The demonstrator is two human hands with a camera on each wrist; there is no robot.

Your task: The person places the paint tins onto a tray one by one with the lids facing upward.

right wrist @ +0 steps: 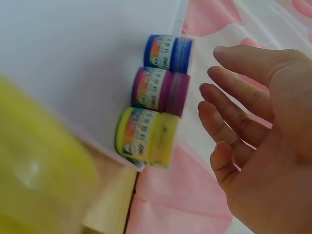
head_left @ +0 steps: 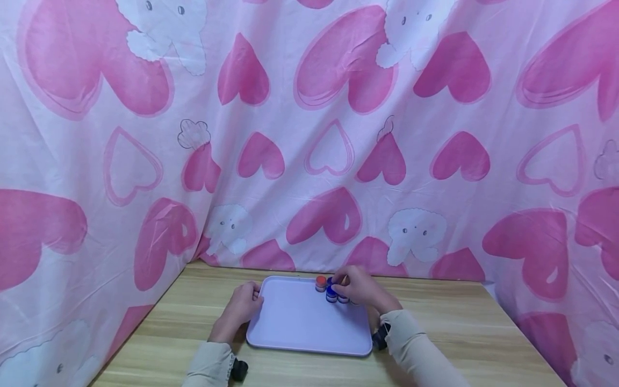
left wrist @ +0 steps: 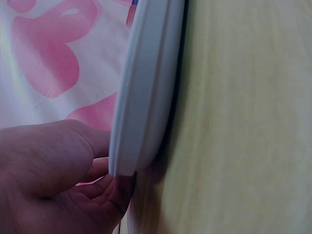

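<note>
A pale lilac tray [head_left: 309, 322] lies on the table. My left hand [head_left: 244, 306] grips its left rim, with the thumb over the edge and fingers below in the left wrist view. My right hand [head_left: 358, 285] hovers over small paint jars at the tray's back right, fingers loosely bent and holding nothing. Among these stand a red-orange-lidded jar [head_left: 321, 284] and a blue-lidded jar [head_left: 331, 293]. In the right wrist view a blue jar [right wrist: 168, 52], a purple jar [right wrist: 160, 91] and a yellow jar [right wrist: 146, 136] line the tray's edge, apart from the fingers.
A large blurred yellow shape [right wrist: 39, 165] fills the lower left of the right wrist view, close to the camera. The wood-grain table [head_left: 459, 333] extends around the tray. A pink heart-patterned curtain [head_left: 324, 161] encloses the back and both sides.
</note>
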